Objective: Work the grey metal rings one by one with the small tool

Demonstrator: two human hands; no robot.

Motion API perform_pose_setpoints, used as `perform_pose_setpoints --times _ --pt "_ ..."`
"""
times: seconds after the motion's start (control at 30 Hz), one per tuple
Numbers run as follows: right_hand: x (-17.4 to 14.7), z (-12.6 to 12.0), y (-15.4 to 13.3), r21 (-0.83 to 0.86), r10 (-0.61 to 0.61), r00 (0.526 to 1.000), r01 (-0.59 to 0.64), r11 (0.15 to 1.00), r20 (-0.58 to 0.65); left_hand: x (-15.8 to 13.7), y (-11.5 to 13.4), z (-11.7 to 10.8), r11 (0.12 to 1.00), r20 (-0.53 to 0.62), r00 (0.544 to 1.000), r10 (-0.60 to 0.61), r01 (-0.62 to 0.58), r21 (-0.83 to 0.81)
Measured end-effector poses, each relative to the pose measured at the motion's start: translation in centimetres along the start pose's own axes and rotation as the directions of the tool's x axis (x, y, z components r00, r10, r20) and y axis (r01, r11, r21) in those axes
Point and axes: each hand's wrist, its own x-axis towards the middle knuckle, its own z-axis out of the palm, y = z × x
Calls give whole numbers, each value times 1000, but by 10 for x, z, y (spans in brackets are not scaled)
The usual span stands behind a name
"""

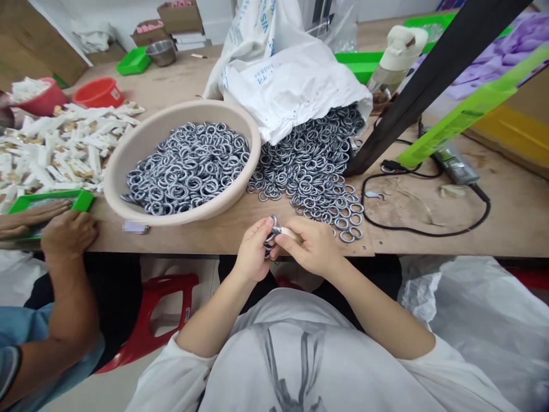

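Note:
My left hand (254, 252) is closed on a few grey rings (269, 246) just off the table's front edge. In my right hand (315, 243) is a small tool with a pale handle (291, 233), its kind not clear; its tip meets a ring at my left fingertips. Ahead to the left stands a beige basin (112, 171) filled with grey rings (193, 166). Right of it, a heap of the same rings (319, 166) spills from a white woven sack (291, 86) towards my hands.
A dark post (412, 97) and a black cable (429, 233) stand and lie to the right, near a bottle (397, 57). At the left, a co-worker's hands (64, 229) are at a green tray (81, 200), beside piled white pieces (64, 149).

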Motion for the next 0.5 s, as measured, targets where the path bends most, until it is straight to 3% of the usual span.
perform_pose_setpoints --times 0.2,0.27,0.37,0.43,0.5 --pt "-1 3 2 -58 -42 999 42 997 5 -5 1 3 999 20 999 -29 28 14" --pt "2 -1 11 -46 59 998 -60 997 -28 -13 1 5 997 83 995 -61 57 48" --pt "11 -7 26 -51 263 958 -270 961 -115 -29 5 6 987 192 975 -111 86 133" --pt "18 -9 30 -114 310 944 -322 940 -111 -36 19 3 978 174 985 -11 -25 206" --pt "27 -7 29 -226 320 945 -327 918 -67 -36 43 -3 898 96 965 242 -261 354"
